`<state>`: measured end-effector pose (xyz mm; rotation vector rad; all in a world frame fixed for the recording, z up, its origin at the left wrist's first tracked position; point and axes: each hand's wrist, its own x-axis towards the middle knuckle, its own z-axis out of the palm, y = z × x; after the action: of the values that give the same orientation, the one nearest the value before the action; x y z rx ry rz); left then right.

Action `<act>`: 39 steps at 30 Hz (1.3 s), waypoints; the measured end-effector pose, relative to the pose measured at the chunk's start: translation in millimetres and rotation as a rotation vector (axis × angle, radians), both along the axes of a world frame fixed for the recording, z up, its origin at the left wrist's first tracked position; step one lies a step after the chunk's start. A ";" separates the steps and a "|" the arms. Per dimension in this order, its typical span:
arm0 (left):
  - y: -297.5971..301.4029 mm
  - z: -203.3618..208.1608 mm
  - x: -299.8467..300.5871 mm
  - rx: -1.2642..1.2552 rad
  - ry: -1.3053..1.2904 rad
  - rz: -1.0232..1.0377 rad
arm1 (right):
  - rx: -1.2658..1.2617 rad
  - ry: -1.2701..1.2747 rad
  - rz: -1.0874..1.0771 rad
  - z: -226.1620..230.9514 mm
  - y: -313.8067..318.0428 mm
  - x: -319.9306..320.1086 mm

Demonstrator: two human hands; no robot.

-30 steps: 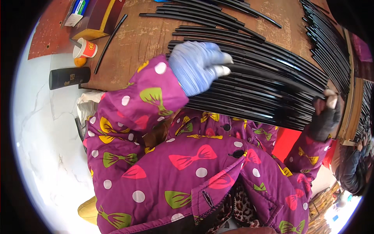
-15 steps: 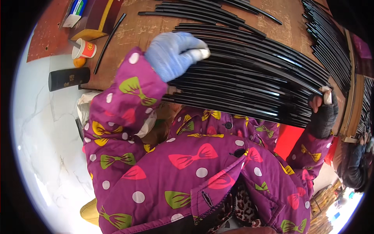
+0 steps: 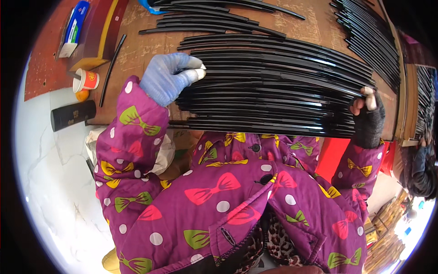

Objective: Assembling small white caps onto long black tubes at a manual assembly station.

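A wide row of glossy black rods (image 3: 269, 102) lies side by side in front of me, running left to right. My left hand (image 3: 166, 77), in a pale blue glove with white-covered fingertips, is closed in a pinch at the left ends of the rods. At the right end, my right hand (image 3: 368, 119) wears a dark fingerless glove with white wrapping on some fingers. Its fingers close on the tip of one black rod (image 3: 319, 83), which slants across the row toward my left fingertips. Whether the left pinch holds that same rod is hard to see.
More black rods (image 3: 214, 20) lie at the back of the wooden table (image 3: 130, 50), and another stack (image 3: 365, 39) at the far right. A paper cup (image 3: 90, 81), an orange fruit (image 3: 82, 95), a black case (image 3: 73, 115), a dark red box (image 3: 98, 36) and a single rod (image 3: 112, 71) are at left.
The view has shifted, so most of the table has slid left in it. My left hand has moved a little toward the rods' left ends; my right hand stays at the right end.
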<state>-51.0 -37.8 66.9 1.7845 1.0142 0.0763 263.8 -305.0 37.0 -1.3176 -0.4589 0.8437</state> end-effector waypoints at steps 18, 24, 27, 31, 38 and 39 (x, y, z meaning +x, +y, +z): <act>31.9 -25.3 -36.4 0.062 -0.070 0.011 | 0.004 0.000 -0.022 -29.4 -107.7 135.1; 36.3 -24.9 -28.1 0.212 0.036 -0.149 | -0.501 -0.405 -0.059 -11.4 -99.1 124.9; 40.3 -23.2 -20.3 0.249 0.019 -0.163 | -0.600 -0.677 -0.220 -34.0 -111.0 152.7; 55.2 -28.1 -4.2 0.522 0.087 -0.086 | -0.754 -0.940 -0.165 -15.6 -72.7 145.1; 99.5 -53.6 17.3 1.102 0.288 -0.435 | -1.035 -1.334 -0.047 -22.9 -31.3 185.7; 99.4 -48.4 13.8 1.102 0.318 -0.473 | -1.118 -1.330 -0.011 -16.6 -12.7 176.9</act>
<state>-37.2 61.6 18.5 3.0855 0.7631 0.0590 440.7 -317.7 20.4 -2.8806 -1.0600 -0.0105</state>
